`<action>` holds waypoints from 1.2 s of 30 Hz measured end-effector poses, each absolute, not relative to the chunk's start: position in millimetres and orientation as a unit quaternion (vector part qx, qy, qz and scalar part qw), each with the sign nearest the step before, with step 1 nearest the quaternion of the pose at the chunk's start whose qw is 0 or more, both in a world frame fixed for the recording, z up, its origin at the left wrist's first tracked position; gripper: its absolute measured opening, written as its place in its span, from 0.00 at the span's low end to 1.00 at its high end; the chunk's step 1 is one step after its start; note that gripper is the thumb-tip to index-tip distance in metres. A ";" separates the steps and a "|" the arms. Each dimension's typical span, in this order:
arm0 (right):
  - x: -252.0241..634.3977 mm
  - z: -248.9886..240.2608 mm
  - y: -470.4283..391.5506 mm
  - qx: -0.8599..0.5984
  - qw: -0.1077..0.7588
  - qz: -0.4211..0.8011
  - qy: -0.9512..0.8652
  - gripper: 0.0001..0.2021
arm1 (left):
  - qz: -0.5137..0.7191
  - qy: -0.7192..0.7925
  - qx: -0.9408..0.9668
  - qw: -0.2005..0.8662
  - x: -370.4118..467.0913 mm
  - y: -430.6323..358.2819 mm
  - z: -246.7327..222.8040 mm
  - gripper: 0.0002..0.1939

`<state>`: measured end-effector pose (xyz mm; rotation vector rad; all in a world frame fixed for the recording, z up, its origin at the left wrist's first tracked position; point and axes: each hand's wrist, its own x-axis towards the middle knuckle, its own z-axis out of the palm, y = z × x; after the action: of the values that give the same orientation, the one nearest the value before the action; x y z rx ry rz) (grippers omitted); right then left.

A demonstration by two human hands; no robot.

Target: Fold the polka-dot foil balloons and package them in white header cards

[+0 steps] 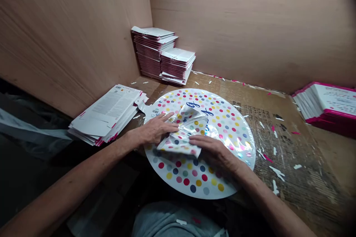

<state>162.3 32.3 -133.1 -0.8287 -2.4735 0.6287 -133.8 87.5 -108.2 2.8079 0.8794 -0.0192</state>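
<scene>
A round white foil balloon [191, 181] with coloured polka dots and blue lettering lies flat in front of me, its tail pointing left. On top of it rests a folded piece of the same dotted foil [182, 148], roughly square and creased. My left hand [157, 129] lies on the left edge of this folded foil, fingers stretched out. From the right, my right hand [215, 150] lays its extended fingers on the folded foil's right side. Neither hand grips anything that I can see; the undersides of the fingers are hidden.
Printed card sleeves [102, 113] lie piled at the left. Tall stacks of white and pink sleeves [150, 53] stand in the back corner, and more pink-edged ones [333, 100] at the right. Paper scraps [276, 172] litter the cardboard surface [300, 155]. Wooden panels [236, 18] enclose the back and left.
</scene>
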 end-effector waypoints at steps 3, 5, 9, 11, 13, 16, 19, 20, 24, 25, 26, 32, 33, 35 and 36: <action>158.1 -137.3 43.5 -0.481 0.335 0.330 -0.740 0.18 | 0.050 0.373 0.913 0.155 -130.0 84.9 -115.5 0.13; 146.0 -135.9 52.1 -0.569 0.366 0.351 -0.648 0.19 | 0.106 0.469 0.861 0.165 -118.8 81.7 -117.1 0.14; 126.6 -128.0 65.0 -0.683 0.319 0.253 -0.606 0.19 | 0.133 0.629 0.760 0.092 -88.2 82.3 -119.0 0.17; 122.6 -124.1 67.7 -0.728 0.244 0.161 -0.620 0.20 | 0.107 0.649 0.752 0.053 -76.8 86.0 -120.9 0.17; 120.8 -120.8 68.8 -0.756 0.151 0.090 -0.631 0.18 | 0.087 0.643 0.760 0.027 -70.1 89.4 -122.5 0.17; 119.3 -117.0 70.5 -0.762 0.044 0.066 -0.643 0.15 | 0.078 0.639 0.766 -0.002 -64.2 90.6 -121.0 0.19; 119.2 -114.3 72.4 -0.760 0.007 0.083 -0.645 0.16 | 0.090 0.649 0.755 -0.029 -56.7 86.4 -116.8 0.23; 119.6 -113.7 72.5 -0.760 0.000 0.085 -0.644 0.17 | 0.106 0.644 0.757 -0.044 -53.5 84.7 -116.9 0.26; 121.1 -109.5 74.9 -0.745 -0.014 0.053 -0.664 0.17 | 0.141 0.576 0.802 -0.068 -39.9 82.8 -134.8 0.35; 120.0 -107.2 78.1 -0.736 -0.006 0.025 -0.677 0.17 | 0.130 0.568 0.811 -0.058 -36.9 84.1 -142.1 0.36; 118.0 -104.2 83.1 -0.719 0.003 -0.002 -0.695 0.16 | 0.118 0.567 0.814 -0.048 -34.5 85.7 -149.0 0.36; 101.4 -83.8 119.6 -0.599 -0.061 0.050 -0.797 0.12 | 0.110 0.560 0.821 0.012 -54.7 83.7 -146.3 0.39; 102.9 -82.4 121.2 -0.598 -0.069 0.059 -0.796 0.11 | 0.121 0.567 0.815 0.013 -68.5 79.2 -137.6 0.38; 111.1 -83.3 120.6 -0.597 -0.068 0.078 -0.796 0.09 | 0.147 0.622 0.769 -0.034 -104.2 67.0 -116.4 0.34; 116.7 -85.3 119.4 -0.596 -0.066 0.098 -0.794 0.09 | 0.151 0.664 0.729 -0.077 -124.1 60.1 -105.2 0.31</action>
<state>116.7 119.4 -85.3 -1.9569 -2.6049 0.3218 -124.1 60.1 -105.2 2.4088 2.1945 0.4987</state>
